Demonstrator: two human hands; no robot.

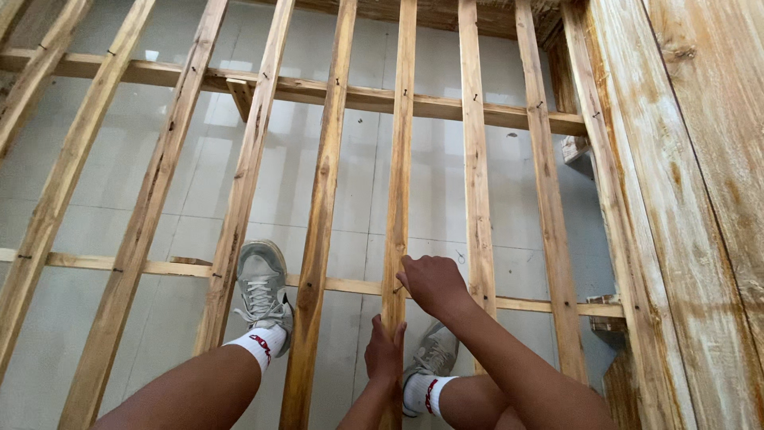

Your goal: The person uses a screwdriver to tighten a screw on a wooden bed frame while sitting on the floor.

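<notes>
I see my right hand (430,283) curled on top of a long wooden slat (398,183) where it crosses the near crossbar (541,304); whether the fingers pinch anything I cannot tell. My left hand (384,350) grips the same slat nearer, fingers wrapped around it. The slat runs near to far, right of centre in the frame, above the tiled floor (119,175) and my grey shoes (263,283).

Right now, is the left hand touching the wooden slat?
Touching. The head view shows the left hand wrapped around the slat, its fingers lying against the wood with no gap. The right hand rests on the same slat higher up.
</notes>
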